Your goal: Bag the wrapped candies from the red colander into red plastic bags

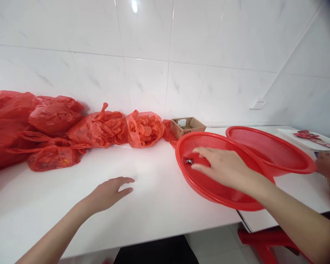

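My right hand hovers over the near red plastic basket, its thumb and fingers apart and nothing between them. Close to the fingertips, a small dark wrapped piece lies against the basket's left inner side. My left hand is above the white table, left of the basket, with thumb and fingers spread and empty. The basket's perforated wall shows around my right hand, while my forearm covers part of its right rim.
A second red basket stands behind to the right, touching or overlapping the first. Red plastic bags line the wall at left. A cardboard box sits behind the near basket. Another person's hand shows at right, near a white tray holding red packets.
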`<state>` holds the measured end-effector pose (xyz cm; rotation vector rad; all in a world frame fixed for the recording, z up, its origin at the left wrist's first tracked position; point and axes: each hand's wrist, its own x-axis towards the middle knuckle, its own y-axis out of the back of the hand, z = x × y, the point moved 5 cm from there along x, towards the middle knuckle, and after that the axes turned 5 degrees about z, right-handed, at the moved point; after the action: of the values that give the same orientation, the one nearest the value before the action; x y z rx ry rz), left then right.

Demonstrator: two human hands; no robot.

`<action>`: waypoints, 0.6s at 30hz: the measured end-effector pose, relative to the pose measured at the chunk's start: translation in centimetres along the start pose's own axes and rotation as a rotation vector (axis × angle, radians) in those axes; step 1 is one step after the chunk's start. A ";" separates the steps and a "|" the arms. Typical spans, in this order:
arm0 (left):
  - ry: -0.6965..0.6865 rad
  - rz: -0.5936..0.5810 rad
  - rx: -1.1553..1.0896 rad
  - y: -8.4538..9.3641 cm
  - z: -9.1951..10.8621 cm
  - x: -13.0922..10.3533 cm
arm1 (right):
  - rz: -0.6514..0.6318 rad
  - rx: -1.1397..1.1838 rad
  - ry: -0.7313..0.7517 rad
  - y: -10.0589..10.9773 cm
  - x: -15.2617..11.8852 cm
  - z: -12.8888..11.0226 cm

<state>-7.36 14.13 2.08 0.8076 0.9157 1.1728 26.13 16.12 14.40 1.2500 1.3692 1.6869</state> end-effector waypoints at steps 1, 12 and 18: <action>-0.005 0.028 -0.014 -0.1 0.3 0.6 | 0.016 0.024 -0.022 0.5 1.5 0.0; -0.147 0.487 -0.095 -3.0 1.2 8.0 | -0.002 0.101 0.208 -5.1 18.5 -10.3; -0.291 0.578 -0.067 -3.8 0.9 7.1 | -0.042 0.142 0.288 -8.4 22.9 -12.6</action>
<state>-4.05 20.27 -2.11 1.1974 0.4030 1.5197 5.53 34.14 12.67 1.0741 1.6983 1.8203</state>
